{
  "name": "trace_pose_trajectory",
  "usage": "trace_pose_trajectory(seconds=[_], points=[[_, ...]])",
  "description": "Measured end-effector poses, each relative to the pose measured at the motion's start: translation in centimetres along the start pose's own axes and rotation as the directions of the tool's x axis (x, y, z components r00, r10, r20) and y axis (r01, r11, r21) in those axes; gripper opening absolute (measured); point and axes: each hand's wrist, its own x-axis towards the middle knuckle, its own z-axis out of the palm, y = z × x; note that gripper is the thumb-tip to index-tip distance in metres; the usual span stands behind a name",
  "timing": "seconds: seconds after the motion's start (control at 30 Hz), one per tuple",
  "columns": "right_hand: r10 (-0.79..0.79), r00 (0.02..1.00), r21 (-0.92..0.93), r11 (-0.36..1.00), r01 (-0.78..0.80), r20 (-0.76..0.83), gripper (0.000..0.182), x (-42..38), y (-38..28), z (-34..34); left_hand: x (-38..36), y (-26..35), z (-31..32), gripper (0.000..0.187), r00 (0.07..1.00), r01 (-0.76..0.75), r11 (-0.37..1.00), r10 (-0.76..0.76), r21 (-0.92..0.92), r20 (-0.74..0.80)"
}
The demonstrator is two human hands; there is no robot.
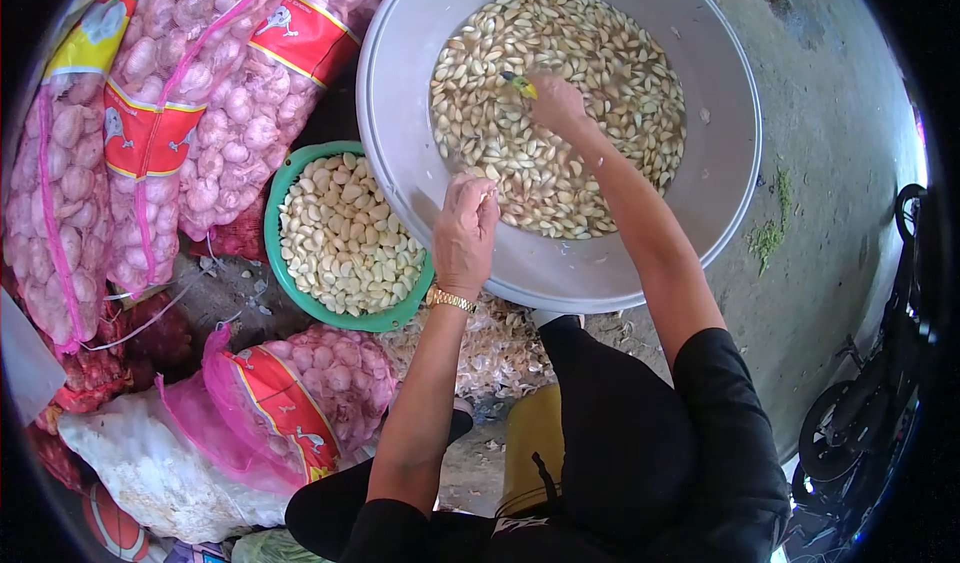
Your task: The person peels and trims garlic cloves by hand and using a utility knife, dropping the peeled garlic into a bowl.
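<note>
On the left I see filled garlic bags point(240, 108), and right of them the green basket point(272, 231) with peeled cloves point(350, 233). Next comes the left hand point(467, 225), at the near left rim of the grey basin point(705, 48); its fingers are bent, but whether they close on something I cannot tell. The wet cloves point(540, 173) lie inside this basin, beyond the left hand and around the right hand point(556, 106), which grips a small yellow-and-dark tool point(521, 86). Both hands are apart.
</note>
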Motion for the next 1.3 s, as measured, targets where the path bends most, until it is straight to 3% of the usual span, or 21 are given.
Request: trace_pose_trajectory(seconds=[0.13, 0.2, 0.23, 0.3, 0.37, 0.43, 0.5, 0.53, 0.6, 0.67, 0.73, 0.87, 0.93, 0.97, 1.0, 1.03, 1.07, 1.1, 1.2, 1.3], points=[[0.071, 0.995, 0.057, 0.996, -0.075, 0.070, 0.030, -1.6, -0.4, -1.7, 0.0, -0.1, -0.1, 0.024, 0.999, -0.043, 0.999, 0.044, 0.025, -0.025], [0.132, 0.986, 0.277, 0.948, -0.157, 0.104, 0.027, -2.7, -0.2, -3.0, -0.1, -0.3, 0.0, 0.025, 1.000, -0.019, 1.000, 0.018, -0.007, -0.014], [0.133, 0.986, 0.276, 0.948, -0.158, 0.104, 0.027, -3.5, -0.6, -3.9, -0.1, -0.3, -0.1, 0.026, 1.000, 0.006, 0.999, -0.006, -0.037, -0.005], [0.284, 0.915, 0.644, 0.650, -0.403, 0.286, 0.027, -5.1, -1.5, -6.0, -0.2, 0.0, -0.2, 0.027, 0.999, 0.043, 0.998, -0.043, -0.040, 0.012], [0.276, 0.890, 0.605, 0.656, -0.450, 0.363, 0.027, -6.4, -2.5, -7.9, -0.2, 0.1, -0.3, 0.027, 0.997, 0.079, 0.996, -0.078, -0.041, 0.027], [0.270, 0.858, 0.562, 0.663, -0.494, 0.436, 0.027, -8.0, -4.2, -9.8, -0.1, 0.0, -0.3, 0.025, 1.000, -0.020, 0.999, 0.020, 0.041, 0.014], [0.099, 0.844, 0.625, 0.628, -0.464, 0.527, 0.033, -9.9, -6.7, -10.9, 0.1, 0.1, -0.4, 0.024, 0.999, -0.020, 0.999, 0.020, 0.027, 0.026], [0.101, 0.844, 0.624, 0.629, -0.465, 0.526, 0.033, -10.5, -7.5, -10.7, 0.2, 0.3, -0.3, 0.023, 0.999, -0.018, 1.000, 0.017, 0.013, 0.040], [0.111, 0.811, 0.656, 0.531, -0.537, 0.574, 0.027, -11.4, -9.2, -10.1, 0.3, 0.5, -0.3, 0.021, 0.998, -0.049, 0.998, 0.048, 0.035, 0.040], [0.106, 0.780, 0.633, 0.521, -0.572, 0.617, 0.027, -11.3, -10.3, -11.0, 0.3, 0.7, -0.4, 0.019, 0.996, -0.081, 0.995, 0.079, 0.061, 0.038], [0.051, 0.762, 0.684, 0.404, -0.607, 0.646, 0.028, -11.2, -9.9, -10.7, 0.4, 0.9, -0.4, 0.023, 0.996, -0.061, 0.997, 0.058, 0.043, 0.061], [-0.021, 0.727, 0.653, 0.456, -0.604, 0.687, 0.027, -10.8, -8.7, -11.6, 0.2, 0.7, -0.3, 0.025, 0.996, -0.009, 1.000, 0.008, 0.006, 0.094], [-0.015, 0.791, 0.672, 0.538, -0.509, 0.612, 0.024, -10.6, -7.5, -12.1, 0.2, 0.5, -0.4, 0.025, 0.993, -0.028, 0.999, 0.024, 0.028, 0.118], [0.002, 0.879, 0.671, 0.645, -0.365, 0.476, 0.029, -10.2, -6.1, -12.2, 0.1, 0.4, -0.5, 0.025, 0.993, -0.027, 0.999, 0.023, 0.031, 0.120], [0.175, 0.884, 0.579, 0.697, -0.422, 0.434, 0.030, -9.4, -2.7, -11.4, 0.1, 0.4, -0.5, 0.023, 0.992, -0.005, 1.000, 0.003, 0.014, 0.124], [0.338, 0.867, 0.481, 0.729, -0.487, 0.366, 0.033, -8.6, 1.2, -10.4, 0.1, 0.4, -0.5, 0.021, 0.992, 0.017, 1.000, -0.016, -0.005, 0.128], [0.426, 0.894, 0.251, 0.858, -0.448, 0.141, 0.036, -8.1, 3.9, -10.3, 0.1, 0.3, -0.4, 0.021, 0.992, 0.017, 1.000, -0.016, -0.007, 0.127], [0.435, 0.895, -0.012, 0.899, -0.438, -0.100, 0.040, -7.8, 6.5, -10.4, -0.1, 0.3, -0.3, 0.020, 0.994, 0.025, 1.000, -0.025, -0.007, 0.105], [0.290, 0.938, -0.069, 0.949, -0.307, -0.190, 0.049, -7.3, 13.5, -9.5, -0.1, 0.4, -0.3, 0.018, 0.996, 0.052, 0.998, -0.049, -0.030, 0.081], [0.279, 0.959, -0.130, 0.951, -0.282, -0.042, 0.043, -6.6, 15.1, -8.9, -0.1, 0.6, -0.3, 0.017, 0.994, 0.064, 0.996, -0.059, -0.056, 0.086]])
